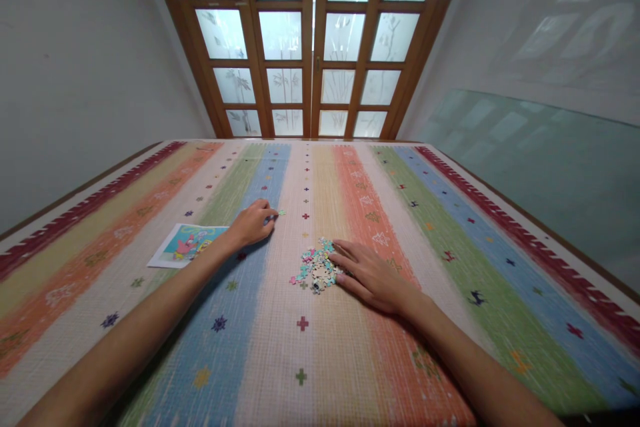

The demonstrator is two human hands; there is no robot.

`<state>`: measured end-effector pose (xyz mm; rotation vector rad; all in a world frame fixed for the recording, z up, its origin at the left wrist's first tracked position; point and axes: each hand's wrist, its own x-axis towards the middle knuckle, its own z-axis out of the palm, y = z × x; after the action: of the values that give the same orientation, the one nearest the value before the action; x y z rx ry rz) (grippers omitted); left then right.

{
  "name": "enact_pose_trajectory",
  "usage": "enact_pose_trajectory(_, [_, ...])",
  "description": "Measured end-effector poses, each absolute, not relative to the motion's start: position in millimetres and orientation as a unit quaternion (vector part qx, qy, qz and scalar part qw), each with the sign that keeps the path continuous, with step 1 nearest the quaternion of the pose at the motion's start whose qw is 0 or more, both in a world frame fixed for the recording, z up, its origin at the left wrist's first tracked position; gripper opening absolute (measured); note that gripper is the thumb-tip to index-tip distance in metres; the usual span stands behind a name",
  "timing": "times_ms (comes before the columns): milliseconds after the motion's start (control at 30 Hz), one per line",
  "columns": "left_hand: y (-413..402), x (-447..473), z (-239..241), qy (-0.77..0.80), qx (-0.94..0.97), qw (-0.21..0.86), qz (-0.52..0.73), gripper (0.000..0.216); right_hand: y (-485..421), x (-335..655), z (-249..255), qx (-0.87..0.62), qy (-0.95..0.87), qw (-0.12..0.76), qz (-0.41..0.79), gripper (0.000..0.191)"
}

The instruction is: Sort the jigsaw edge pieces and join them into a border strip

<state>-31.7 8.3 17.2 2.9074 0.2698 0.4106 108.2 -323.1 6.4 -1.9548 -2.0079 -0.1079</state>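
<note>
A small heap of loose puzzle pieces (pixel 316 267) lies on the striped mat (pixel 450 240) in front of me. My right hand (pixel 367 273) rests flat beside the heap, fingers stretched out and touching its right edge. My left hand (pixel 253 221) reaches further out to the left, fingers curled in a pinch on a single small puzzle piece (pixel 281 213) at the fingertips. A printed cartoon picture sheet (pixel 187 244) lies left of my left forearm.
The mat has broad coloured stripes with small cross and star marks. A wooden double door with frosted glass panes (pixel 313 47) stands at the far end. Plain walls run along both sides, the right one with a glossy green lower part (pixel 550 167).
</note>
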Motion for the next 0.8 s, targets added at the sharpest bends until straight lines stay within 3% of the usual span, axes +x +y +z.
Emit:
enact_pose_trajectory(133, [5, -31, 19, 0.084, 0.980, 0.114, 0.141, 0.036, -323, 108, 8, -0.689, -0.704, 0.169, -0.037, 0.043])
enact_pose_trajectory(500, [4, -32, 18, 0.081, 0.989, 0.039, 0.115, 0.035, -322, 108, 9, -0.689, -0.705, 0.164, -0.043, 0.044])
enact_pose_trajectory(800, [11, -37, 23, 0.105, 0.977, 0.091, 0.159, 0.037, -322, 107, 8, -0.686, -0.704, 0.173, -0.049, 0.043])
